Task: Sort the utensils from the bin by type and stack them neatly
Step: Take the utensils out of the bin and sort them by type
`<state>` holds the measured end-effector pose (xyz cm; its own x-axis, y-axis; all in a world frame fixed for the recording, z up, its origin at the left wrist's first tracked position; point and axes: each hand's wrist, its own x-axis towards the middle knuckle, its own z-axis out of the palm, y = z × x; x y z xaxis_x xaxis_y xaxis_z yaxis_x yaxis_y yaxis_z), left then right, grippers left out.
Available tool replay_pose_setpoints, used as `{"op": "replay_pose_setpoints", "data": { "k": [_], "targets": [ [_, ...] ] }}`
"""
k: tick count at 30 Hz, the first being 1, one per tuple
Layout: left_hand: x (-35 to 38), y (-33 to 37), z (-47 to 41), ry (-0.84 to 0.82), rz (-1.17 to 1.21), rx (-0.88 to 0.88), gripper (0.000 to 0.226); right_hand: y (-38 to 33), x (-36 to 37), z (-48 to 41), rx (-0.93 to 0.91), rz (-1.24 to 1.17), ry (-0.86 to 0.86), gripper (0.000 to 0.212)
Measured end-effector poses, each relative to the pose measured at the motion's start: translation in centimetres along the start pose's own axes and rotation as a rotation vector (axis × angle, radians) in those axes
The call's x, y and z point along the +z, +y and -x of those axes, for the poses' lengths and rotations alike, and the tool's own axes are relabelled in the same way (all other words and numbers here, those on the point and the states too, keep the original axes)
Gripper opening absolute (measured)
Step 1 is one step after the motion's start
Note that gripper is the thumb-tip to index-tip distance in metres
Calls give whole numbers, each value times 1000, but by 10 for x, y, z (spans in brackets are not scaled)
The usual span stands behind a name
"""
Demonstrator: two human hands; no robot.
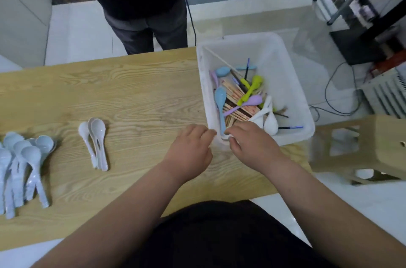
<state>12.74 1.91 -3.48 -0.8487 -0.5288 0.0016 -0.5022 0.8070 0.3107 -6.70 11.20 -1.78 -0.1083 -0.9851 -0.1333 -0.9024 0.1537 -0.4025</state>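
A white plastic bin (292,92) stands at the table's right end. It holds blue spoons (219,96), a purple spoon (252,100), yellow-green utensils (252,87), white spoons (269,120), wooden chopsticks (237,103) and pens. My left hand (189,153) curls its fingers over the bin's near-left corner. My right hand (252,149) reaches over the near rim and pinches a small white utensil end beside the blue spoon's handle; what it is stays hidden. Three white spoons (96,138) lie nested on the table. A pile of pale blue spoons (24,164) lies far left.
The wooden table (136,92) ends just right of the bin. A person in dark clothes (140,4) stands at its far side. A wooden stool (373,146) lies on the floor at the right, with cables and equipment beyond.
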Motion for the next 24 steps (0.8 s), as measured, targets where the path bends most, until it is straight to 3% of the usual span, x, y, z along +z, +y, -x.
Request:
{"op": "replay_pose_setpoints", "data": {
  "k": [4, 13, 16, 18, 21, 24],
  "targets": [
    [18, 42, -34, -93, -85, 71, 41, 59, -10, 15, 57, 71, -131, 30],
    [33, 84, -71, -395, 20, -180, 42, 114, -27, 24, -20, -51, -334, 35],
    [29, 81, -83, -416, 168, -287, 34, 127, -34, 10, -49, -115, -173, 29],
    [28, 79, -96, -354, 191, -346, 29, 144, -39, -4, -17, -42, -104, 39],
    [30, 77, -118, -367, 102, -401, 37, 159, -45, -28, -67, 236, -211, 44],
    [43, 73, -135, -462, 18, -411, 38, 161, -44, -43, -114, 306, -304, 46]
  ]
}}
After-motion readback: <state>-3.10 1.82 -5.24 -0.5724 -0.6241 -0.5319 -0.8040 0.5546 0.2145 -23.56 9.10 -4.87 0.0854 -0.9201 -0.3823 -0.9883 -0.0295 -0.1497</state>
